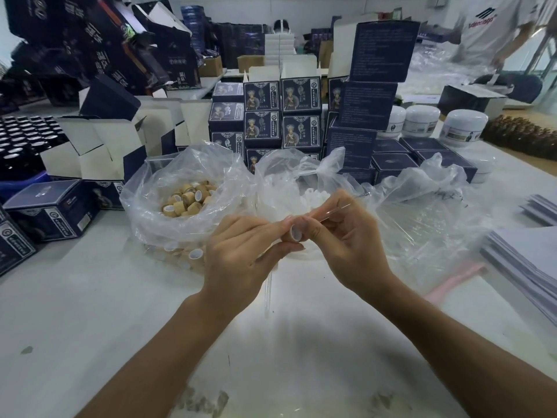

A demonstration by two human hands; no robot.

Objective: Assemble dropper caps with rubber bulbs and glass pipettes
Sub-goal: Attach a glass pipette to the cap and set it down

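Both hands meet above the worktop [90, 297]. Left hand [238, 254] pinches a small cap [296, 232], its open end facing us. Right hand [346, 236] pinches a thin glass pipette [336, 212] that slants up to the right, away from the cap. Bags of tan caps [188, 197] and white bulbs [310, 196] look full, so much work is left. One loose pipette [267, 292] lies below the hands, pointing toward us.

Cap [296, 232] open-end up; glass pipette [334, 212] slanted

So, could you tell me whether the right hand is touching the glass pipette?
Touching: the head view shows the right hand pinching the glass pipette.
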